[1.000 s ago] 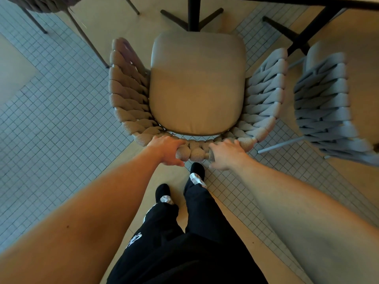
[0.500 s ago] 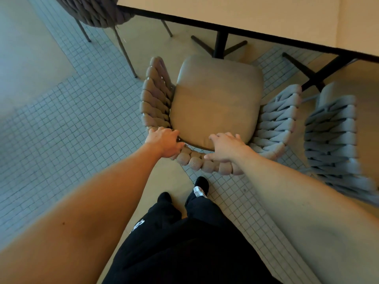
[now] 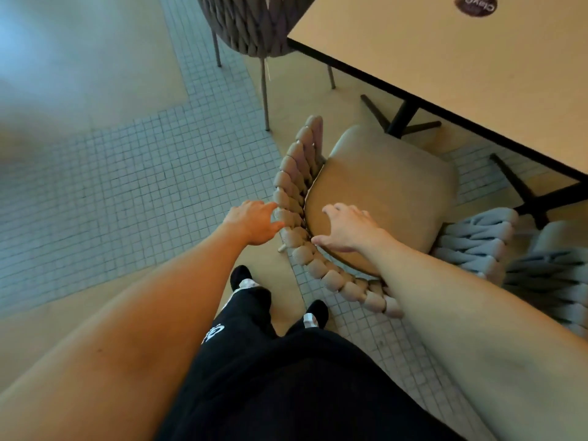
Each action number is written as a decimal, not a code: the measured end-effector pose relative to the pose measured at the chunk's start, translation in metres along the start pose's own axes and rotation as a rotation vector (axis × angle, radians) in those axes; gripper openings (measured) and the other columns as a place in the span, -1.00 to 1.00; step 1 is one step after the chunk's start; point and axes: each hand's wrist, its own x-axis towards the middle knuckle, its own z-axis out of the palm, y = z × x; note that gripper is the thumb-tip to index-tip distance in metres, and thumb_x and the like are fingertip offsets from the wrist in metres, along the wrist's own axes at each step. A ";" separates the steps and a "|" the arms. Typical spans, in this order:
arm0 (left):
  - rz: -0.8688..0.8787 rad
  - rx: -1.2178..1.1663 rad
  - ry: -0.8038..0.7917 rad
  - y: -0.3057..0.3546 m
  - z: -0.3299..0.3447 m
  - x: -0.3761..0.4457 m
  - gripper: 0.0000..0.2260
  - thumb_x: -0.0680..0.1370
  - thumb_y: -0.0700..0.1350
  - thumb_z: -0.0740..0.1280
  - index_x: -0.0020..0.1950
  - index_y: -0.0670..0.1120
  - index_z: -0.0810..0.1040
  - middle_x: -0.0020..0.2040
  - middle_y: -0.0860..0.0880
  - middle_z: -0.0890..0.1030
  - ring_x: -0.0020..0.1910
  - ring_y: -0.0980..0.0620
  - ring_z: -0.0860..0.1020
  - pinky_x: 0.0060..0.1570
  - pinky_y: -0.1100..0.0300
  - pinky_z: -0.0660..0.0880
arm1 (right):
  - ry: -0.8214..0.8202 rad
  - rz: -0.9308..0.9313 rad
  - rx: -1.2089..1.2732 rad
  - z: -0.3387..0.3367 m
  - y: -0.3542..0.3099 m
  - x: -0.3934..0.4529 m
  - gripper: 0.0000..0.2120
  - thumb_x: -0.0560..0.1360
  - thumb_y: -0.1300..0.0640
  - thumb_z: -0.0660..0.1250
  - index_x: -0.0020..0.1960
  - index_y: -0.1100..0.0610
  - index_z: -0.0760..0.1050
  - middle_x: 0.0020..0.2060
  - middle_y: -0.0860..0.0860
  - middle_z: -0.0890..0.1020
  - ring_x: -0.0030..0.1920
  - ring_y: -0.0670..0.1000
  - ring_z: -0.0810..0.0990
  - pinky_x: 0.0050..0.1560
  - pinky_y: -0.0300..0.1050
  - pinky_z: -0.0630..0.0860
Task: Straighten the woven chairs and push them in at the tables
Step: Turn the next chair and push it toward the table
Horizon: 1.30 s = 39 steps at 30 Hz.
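Note:
A beige woven chair [image 3: 294,192] with a tan seat cushion [image 3: 385,192] stands in front of me, its front near the edge of the cream table [image 3: 445,65]. The chair is angled, with its curved back toward my legs. My left hand [image 3: 251,222] is on the outside of the woven back, fingers spread and fingertips touching the rim. My right hand [image 3: 346,229] hovers palm down over the rear of the cushion, fingers apart, thumb close to the rim. Neither hand is closed around the chair.
A grey woven chair [image 3: 477,246] stands close against the beige chair's right side. A darker woven chair [image 3: 254,23] sits at the table's far-left corner. Black table legs [image 3: 402,117] spread under the tabletop. Tiled floor lies open to the left.
Both hands had gripped the top of the chair's back; they have now let go and opened. The chair has gone forward toward the table and sits more to my right.

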 end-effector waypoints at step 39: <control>-0.043 -0.028 -0.008 -0.345 -0.216 0.175 -0.39 0.62 0.27 0.17 0.59 0.00 0.22 0.51 -0.10 0.38 0.48 -0.15 0.33 0.40 -0.18 0.35 | -0.013 -0.024 0.002 -0.182 -0.264 0.321 -0.18 0.50 -0.36 0.34 0.58 0.06 0.22 0.48 0.07 0.41 0.48 0.14 0.36 0.45 0.18 0.30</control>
